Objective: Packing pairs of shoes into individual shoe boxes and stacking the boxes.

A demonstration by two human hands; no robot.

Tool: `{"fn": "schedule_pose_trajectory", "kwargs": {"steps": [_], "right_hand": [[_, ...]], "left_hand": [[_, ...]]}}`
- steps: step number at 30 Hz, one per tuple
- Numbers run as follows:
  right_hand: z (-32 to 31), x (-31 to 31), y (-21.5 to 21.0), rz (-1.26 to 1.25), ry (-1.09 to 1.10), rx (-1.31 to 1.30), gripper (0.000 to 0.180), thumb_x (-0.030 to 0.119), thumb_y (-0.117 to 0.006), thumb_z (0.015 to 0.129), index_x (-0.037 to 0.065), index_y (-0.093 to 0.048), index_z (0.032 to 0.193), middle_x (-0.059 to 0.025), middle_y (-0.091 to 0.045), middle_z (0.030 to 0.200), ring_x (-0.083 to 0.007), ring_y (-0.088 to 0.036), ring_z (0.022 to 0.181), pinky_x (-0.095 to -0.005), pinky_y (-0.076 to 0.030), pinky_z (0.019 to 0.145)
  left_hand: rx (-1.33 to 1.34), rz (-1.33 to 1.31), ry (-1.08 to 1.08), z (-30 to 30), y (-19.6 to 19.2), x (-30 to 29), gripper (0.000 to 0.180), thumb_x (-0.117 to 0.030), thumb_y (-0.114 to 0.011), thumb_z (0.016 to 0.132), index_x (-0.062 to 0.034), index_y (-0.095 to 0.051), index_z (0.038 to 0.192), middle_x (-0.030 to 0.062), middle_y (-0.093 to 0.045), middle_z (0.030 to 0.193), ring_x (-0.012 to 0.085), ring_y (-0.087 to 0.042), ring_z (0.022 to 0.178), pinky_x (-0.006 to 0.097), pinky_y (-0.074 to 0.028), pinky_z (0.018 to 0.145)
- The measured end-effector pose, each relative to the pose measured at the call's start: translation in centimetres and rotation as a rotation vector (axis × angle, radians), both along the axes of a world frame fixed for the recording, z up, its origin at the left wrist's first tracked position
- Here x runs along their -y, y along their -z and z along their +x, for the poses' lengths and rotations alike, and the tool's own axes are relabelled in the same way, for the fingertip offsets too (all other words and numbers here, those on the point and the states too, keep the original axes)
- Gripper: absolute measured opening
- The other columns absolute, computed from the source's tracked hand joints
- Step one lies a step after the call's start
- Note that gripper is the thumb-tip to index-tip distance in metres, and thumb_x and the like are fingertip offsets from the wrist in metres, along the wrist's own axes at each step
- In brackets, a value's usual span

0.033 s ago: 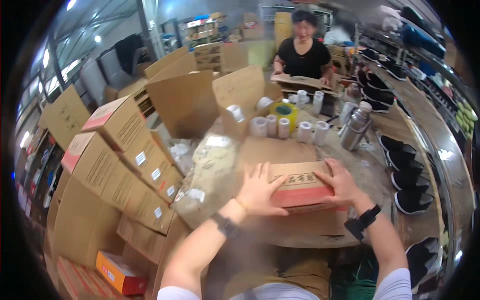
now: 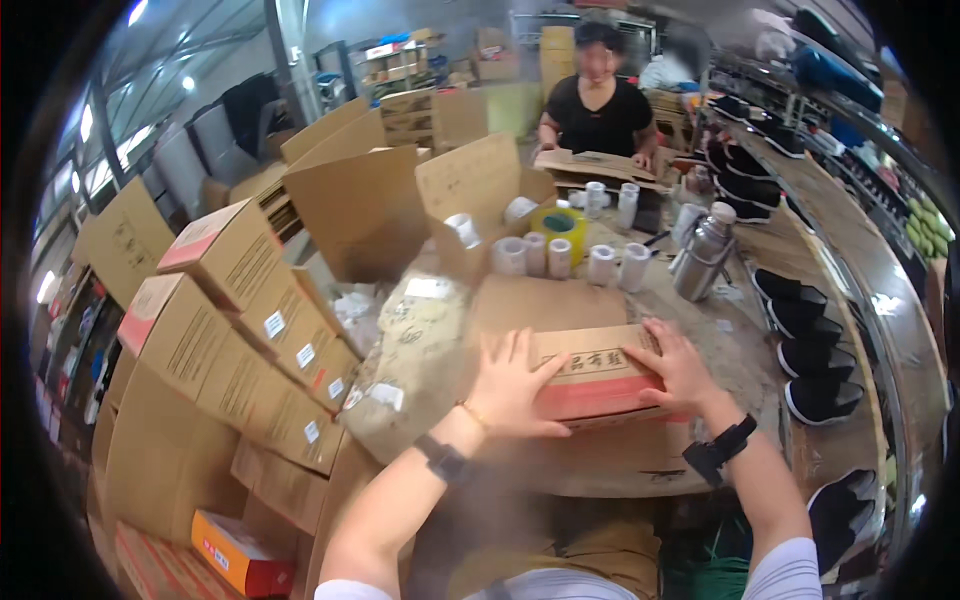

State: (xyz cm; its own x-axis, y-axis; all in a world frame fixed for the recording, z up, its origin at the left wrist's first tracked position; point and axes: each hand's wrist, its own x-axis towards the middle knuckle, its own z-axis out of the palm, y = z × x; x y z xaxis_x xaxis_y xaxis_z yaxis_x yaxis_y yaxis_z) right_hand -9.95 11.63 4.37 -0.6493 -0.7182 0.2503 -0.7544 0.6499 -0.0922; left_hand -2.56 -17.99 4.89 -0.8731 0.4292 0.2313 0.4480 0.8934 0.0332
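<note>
A closed brown shoe box (image 2: pixel 600 372) with a red band and dark printing lies in front of me on the table. At its left end, my left hand (image 2: pixel 512 390) grips the corner, thumb low at the front and fingers spread. From the other end my right hand (image 2: pixel 680 370) holds it, with fingers over the top and thumb at the near side. A flat brown cardboard sheet (image 2: pixel 545 300) lies beyond the box.
Stacked shoe boxes (image 2: pixel 250 370) and an open carton (image 2: pixel 165 440) with an orange box (image 2: pixel 240 550) stand at left. Farther off are label rolls (image 2: pixel 600 265), yellow tape (image 2: pixel 560 225) and a steel flask (image 2: pixel 703 255). Black shoes (image 2: pixel 822 400) line the right shelf. A co-worker (image 2: pixel 600 110) handles cardboard opposite.
The whole view has shifted slightly. Both hands stay on the shoe box in nearly the same pose.
</note>
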Motion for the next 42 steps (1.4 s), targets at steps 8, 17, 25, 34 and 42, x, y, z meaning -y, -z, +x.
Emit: {"fn": "schedule_pose_trajectory", "kwargs": {"steps": [8, 17, 25, 34, 42], "right_hand": [[0.7, -2.5, 6.2, -1.282, 0.309, 0.518, 0.069, 0.04, -0.062, 0.085, 0.012, -0.032, 0.141, -0.0144, -0.033, 0.144, -0.0317, -0.033, 0.132, -0.0439, -0.031, 0.106], [5.6, -4.3, 5.3, -1.398, 0.042, 1.141, 0.075, 0.032, -0.066, 0.076, 0.005, -0.033, 0.138, -0.0109, -0.049, 0.128, -0.0213, -0.048, 0.116, -0.0353, -0.039, 0.099], [11.2, 6.2, 0.8, -1.651, -0.182, 1.264, 0.072, 0.04, -0.058, 0.086, 0.002, -0.029, 0.14, -0.013, -0.044, 0.136, -0.0247, -0.041, 0.128, -0.0417, -0.035, 0.106], [1.8, 7.2, 7.7, -0.951, 0.013, 0.288, 0.067, 0.044, -0.048, 0.092, 0.01, -0.026, 0.145, -0.0169, -0.033, 0.144, -0.0304, -0.038, 0.128, -0.0418, -0.033, 0.103], [1.1, 5.4, 10.2, 0.005, 0.569, 0.166, 0.052, 0.046, -0.05, 0.088, 0.025, -0.046, 0.135, -0.0202, -0.032, 0.145, -0.0348, -0.029, 0.134, -0.0549, -0.019, 0.108]], "left_hand": [[-0.105, 0.123, 0.021, 2.1, -0.8, -1.4, 0.09, -0.053, -0.077, 0.05, -0.0265, -0.049, 0.132, 0.0309, -0.028, 0.136, 0.0455, -0.025, 0.129, 0.072, -0.012, 0.098], [-0.189, 0.123, -0.029, 6.8, 0.9, -1.2, 0.092, -0.044, -0.081, 0.052, -0.0289, -0.044, 0.135, 0.0259, -0.019, 0.145, 0.0428, -0.017, 0.136, 0.07, -0.009, 0.101], [-0.062, 1.668, 0.036, 7.5, 6.7, -4.1, 0.107, -0.015, -0.083, 0.061, -0.0062, -0.018, 0.145, 0.0161, -0.021, 0.149, 0.0276, -0.025, 0.137, 0.041, -0.026, 0.11], [-0.156, 1.585, -0.114, 11.0, -0.8, 2.7, 0.044, -0.006, -0.066, 0.074, -0.001, -0.055, 0.115, 0.0062, -0.059, 0.107, 0.0194, -0.056, 0.095, 0.034, -0.047, 0.086], [-0.299, 1.437, -0.001, 18.9, -10.8, 19.4, 0.039, -0.028, -0.05, 0.09, 0.0012, -0.052, 0.115, 0.0078, -0.059, 0.11, 0.0196, -0.058, 0.101, 0.033, -0.048, 0.087]]}}
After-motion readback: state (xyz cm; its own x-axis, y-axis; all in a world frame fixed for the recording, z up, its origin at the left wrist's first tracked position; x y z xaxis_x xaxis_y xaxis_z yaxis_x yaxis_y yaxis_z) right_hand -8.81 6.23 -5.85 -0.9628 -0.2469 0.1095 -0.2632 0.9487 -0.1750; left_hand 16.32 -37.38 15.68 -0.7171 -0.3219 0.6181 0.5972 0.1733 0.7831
